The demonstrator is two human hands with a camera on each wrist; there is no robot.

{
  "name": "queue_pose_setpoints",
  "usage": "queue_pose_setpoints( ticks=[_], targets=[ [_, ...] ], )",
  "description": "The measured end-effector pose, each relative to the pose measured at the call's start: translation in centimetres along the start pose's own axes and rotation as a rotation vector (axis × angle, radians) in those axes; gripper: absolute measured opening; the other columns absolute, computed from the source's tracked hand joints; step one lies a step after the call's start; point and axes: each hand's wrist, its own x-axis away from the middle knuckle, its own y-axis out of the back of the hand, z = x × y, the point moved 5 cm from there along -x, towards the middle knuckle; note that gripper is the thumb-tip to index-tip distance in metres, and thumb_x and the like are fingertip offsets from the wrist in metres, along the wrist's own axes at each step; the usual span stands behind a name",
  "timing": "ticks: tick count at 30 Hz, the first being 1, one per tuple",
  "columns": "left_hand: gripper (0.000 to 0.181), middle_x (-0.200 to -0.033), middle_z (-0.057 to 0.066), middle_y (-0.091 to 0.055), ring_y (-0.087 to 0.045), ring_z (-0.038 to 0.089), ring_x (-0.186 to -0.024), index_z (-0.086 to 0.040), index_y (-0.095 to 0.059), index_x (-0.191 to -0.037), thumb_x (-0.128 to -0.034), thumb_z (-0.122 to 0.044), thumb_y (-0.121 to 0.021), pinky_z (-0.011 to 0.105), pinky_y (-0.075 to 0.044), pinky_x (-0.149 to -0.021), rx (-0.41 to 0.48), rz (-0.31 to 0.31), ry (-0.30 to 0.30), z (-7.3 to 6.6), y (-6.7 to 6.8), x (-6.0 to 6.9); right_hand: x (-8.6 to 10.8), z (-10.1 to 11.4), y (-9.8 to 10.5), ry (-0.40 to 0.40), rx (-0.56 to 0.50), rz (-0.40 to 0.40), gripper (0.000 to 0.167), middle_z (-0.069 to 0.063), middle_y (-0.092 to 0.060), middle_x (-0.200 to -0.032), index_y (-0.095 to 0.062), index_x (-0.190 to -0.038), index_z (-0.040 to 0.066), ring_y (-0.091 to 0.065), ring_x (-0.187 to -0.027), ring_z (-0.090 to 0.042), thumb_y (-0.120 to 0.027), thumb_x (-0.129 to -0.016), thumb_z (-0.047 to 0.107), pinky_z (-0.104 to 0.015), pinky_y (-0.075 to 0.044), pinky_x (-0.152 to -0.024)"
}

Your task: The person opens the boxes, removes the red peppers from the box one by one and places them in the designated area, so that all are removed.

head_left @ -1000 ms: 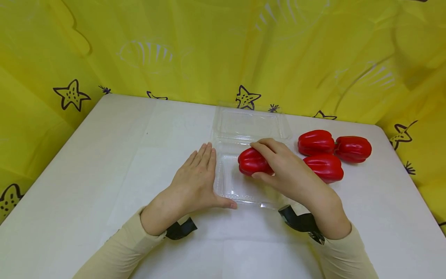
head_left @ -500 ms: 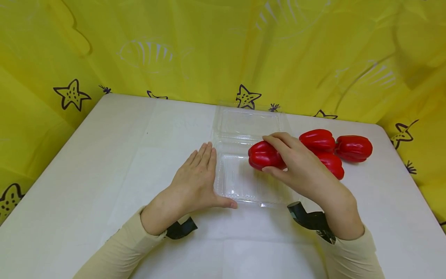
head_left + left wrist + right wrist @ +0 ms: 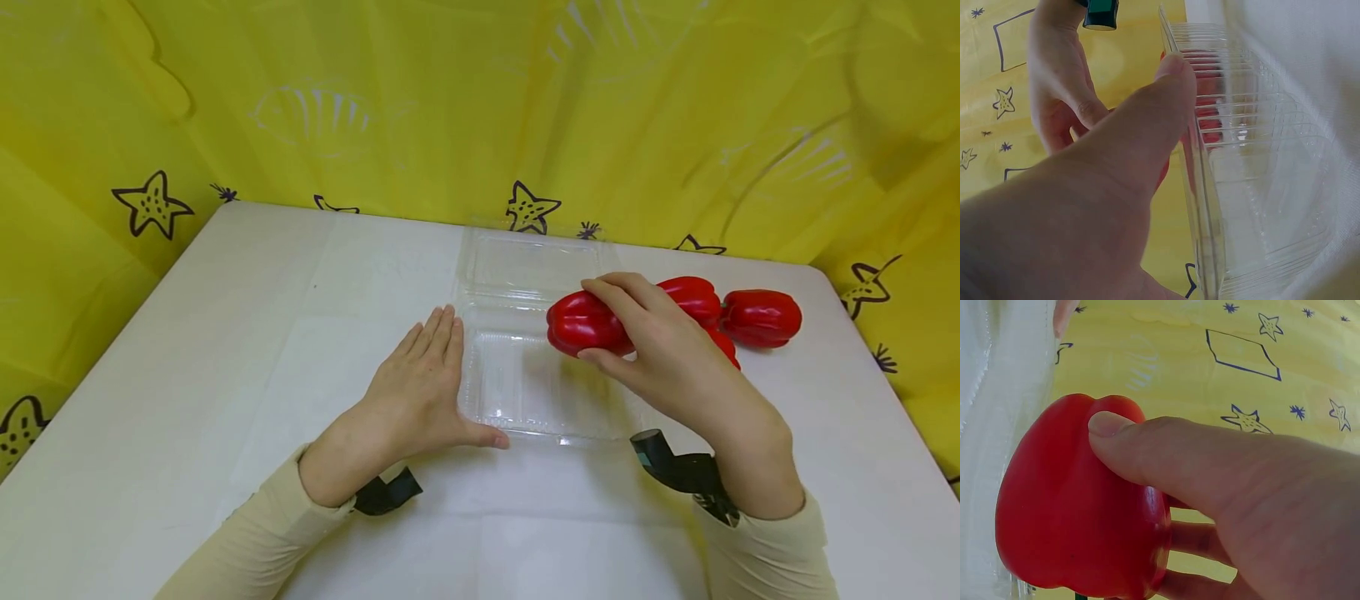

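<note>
My right hand (image 3: pixel 675 354) holds a red bell pepper (image 3: pixel 585 323) over the right back part of a clear plastic clamshell container (image 3: pixel 510 396). In the right wrist view the thumb lies on one side of this pepper (image 3: pixel 1072 500), with fingers on the other. The container stands open, its lid (image 3: pixel 532 262) folded back behind the base. My left hand (image 3: pixel 412 387) lies along the base's left side with straight fingers, its thumb touching the front rim. In the left wrist view that thumb rests at the container wall (image 3: pixel 1260 206).
To the right of the container lie more red bell peppers: one at the far right (image 3: pixel 761 318), one beside it (image 3: pixel 692 298), and one mostly hidden behind my right hand (image 3: pixel 726 348). A yellow patterned curtain (image 3: pixel 420 108) hangs behind the white table (image 3: pixel 187 367).
My right hand has moved right and slightly back, carrying the bell pepper from the middle of the container base towards its right side. My left hand stays in place.
</note>
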Motion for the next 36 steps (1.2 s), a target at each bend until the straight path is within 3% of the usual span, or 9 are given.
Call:
queue_pose_setpoints(
  ticks=[16,22,36],
  targets=[
    [0.141,-0.165,0.022,-0.006,-0.004,0.033,-0.155,0.006,-0.012,-0.156,-0.0636,-0.086,-0.066,0.047,-0.012,-0.127,0.022,0.008,0.009,0.2,0.1,0.0,0.8,-1.3,0.9,-0.046,0.004,-0.007,0.07,-0.013,-0.051,-0.139,-0.05,-0.142,0.007,-0.048,-0.125,-0.035,-0.082,-0.08,0.017,-0.057,-0.052,-0.095],
    [0.141,-0.165,0.023,-0.007,-0.005,0.033,-0.155,0.007,-0.013,-0.155,-0.0636,-0.085,-0.066,0.047,-0.013,-0.126,0.019,-0.003,-0.003,0.1,0.0,0.0,1.6,-2.5,1.6,-0.111,0.006,-0.019,0.072,-0.015,-0.049,-0.142,-0.049,-0.144,0.008,-0.045,-0.128,-0.037,-0.082,-0.081,0.017,-0.063,-0.048,-0.096],
    [0.141,-0.165,0.023,-0.006,-0.004,0.034,-0.155,0.007,-0.012,-0.155,-0.0641,-0.086,-0.066,0.047,-0.013,-0.126,0.009,0.008,-0.001,0.0,0.1,0.1,2.3,-4.5,2.5,-0.206,0.01,-0.013,0.079,-0.02,-0.043,-0.146,-0.043,-0.147,0.007,-0.045,-0.124,-0.044,-0.084,-0.079,0.017,-0.069,-0.051,-0.084]
  ],
)
